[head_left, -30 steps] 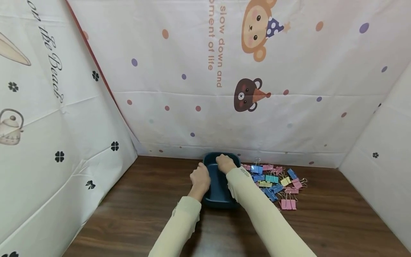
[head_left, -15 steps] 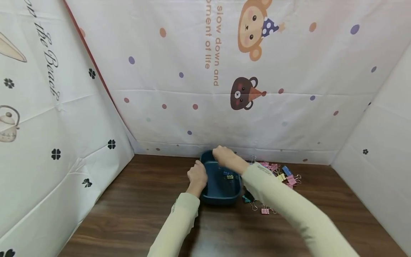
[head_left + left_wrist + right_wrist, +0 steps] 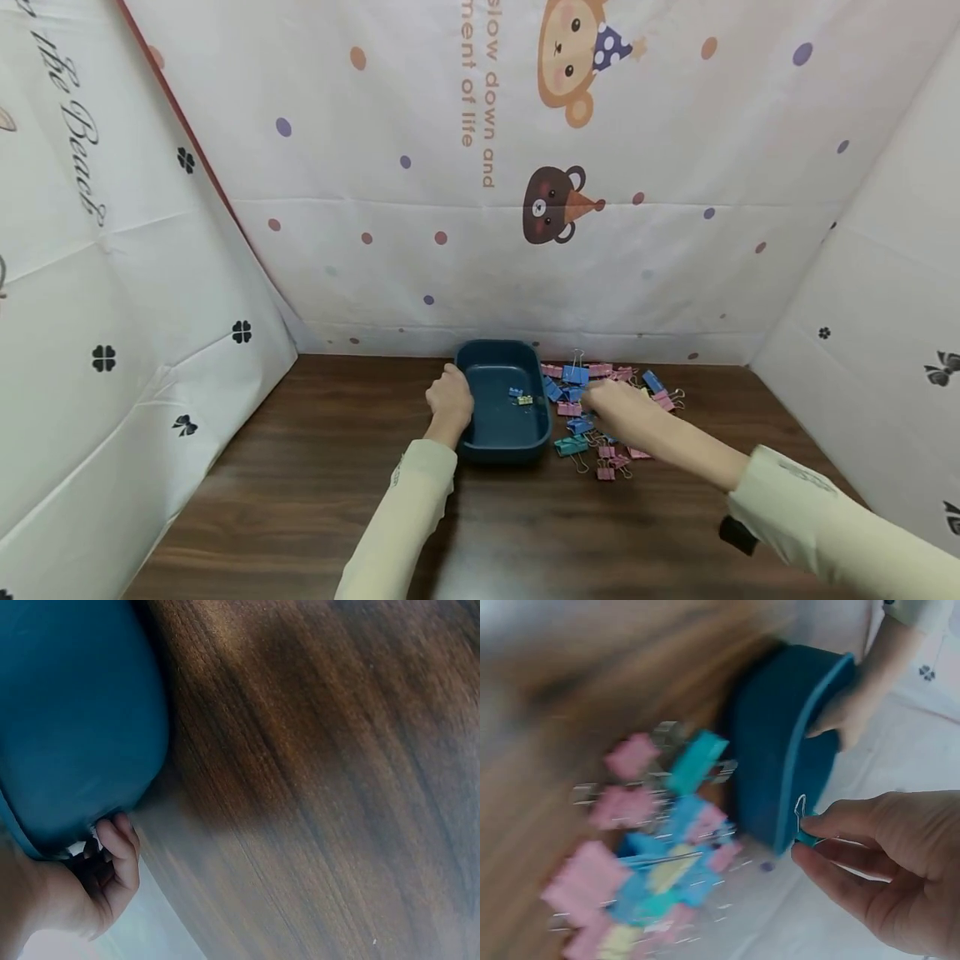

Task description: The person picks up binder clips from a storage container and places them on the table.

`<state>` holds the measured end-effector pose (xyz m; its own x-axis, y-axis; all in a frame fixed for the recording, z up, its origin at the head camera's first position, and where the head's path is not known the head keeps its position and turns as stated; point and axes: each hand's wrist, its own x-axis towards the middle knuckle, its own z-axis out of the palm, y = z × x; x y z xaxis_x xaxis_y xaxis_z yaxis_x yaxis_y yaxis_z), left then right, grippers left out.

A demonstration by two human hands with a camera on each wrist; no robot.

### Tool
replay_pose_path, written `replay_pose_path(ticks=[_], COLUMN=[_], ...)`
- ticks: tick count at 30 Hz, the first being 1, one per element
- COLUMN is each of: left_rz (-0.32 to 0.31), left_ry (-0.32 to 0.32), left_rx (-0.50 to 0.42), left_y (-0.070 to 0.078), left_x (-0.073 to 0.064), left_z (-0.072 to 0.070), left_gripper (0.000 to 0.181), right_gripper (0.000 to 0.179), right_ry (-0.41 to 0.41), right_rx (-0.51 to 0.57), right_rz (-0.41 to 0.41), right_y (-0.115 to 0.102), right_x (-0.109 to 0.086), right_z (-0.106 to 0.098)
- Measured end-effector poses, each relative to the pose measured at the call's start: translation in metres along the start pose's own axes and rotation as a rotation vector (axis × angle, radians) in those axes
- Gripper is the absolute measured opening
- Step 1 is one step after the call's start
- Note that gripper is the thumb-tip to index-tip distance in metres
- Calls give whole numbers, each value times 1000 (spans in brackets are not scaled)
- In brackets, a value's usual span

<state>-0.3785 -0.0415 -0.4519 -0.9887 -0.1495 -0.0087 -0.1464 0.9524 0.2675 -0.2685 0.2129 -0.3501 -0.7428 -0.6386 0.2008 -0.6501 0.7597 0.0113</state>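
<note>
A dark teal plastic bin (image 3: 504, 455) stands near the back of the table. My left hand (image 3: 450, 402) grips its left rim, and in the left wrist view the curled fingers (image 3: 120, 847) lie against the outer wall. Inside the bin are a small blue binder clip (image 3: 515, 392) and a small yellow binder clip (image 3: 525, 401). My right hand (image 3: 626, 412) is over the loose binder clips to the right of the bin. Seen from the right wrist, its thumb and fingertips pinch a small teal binder clip (image 3: 805, 838) with a wire handle sticking up.
Pink, blue, teal and yellow binder clips lie jumbled beside the bin, among them a larger teal one (image 3: 572, 446) at the near side and a blue one (image 3: 653, 382) at the far right. A printed white cloth (image 3: 390, 275) rises behind the wooden table (image 3: 337, 483).
My right hand has moved from inside the bin, over its right rim, to the clips on the right. The blue and yellow clips in the bin now show. My left hand keeps its hold.
</note>
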Motion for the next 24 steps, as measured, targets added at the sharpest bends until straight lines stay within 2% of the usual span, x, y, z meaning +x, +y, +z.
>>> replay_pose_path(ticks=[4, 10, 16, 24], left_rz=[-16, -11, -12, -12], left_ry=[15, 15, 16, -8], left_rx=[-11, -21, -4, -4], left_y=[-3, -4, -2, 0], left_x=[4, 4, 4, 1], left_z=[-5, -8, -7, -4], left_gripper=[28, 25, 24, 25], right_gripper=[32, 25, 34, 23], right_ry=[29, 1, 24, -8], right_rx=[53, 97, 123, 139], right_rz=[13, 76, 162, 214], right_y=[16, 34, 43, 44], right_x=[-27, -57, -69, -78], right_z=[13, 37, 53, 74])
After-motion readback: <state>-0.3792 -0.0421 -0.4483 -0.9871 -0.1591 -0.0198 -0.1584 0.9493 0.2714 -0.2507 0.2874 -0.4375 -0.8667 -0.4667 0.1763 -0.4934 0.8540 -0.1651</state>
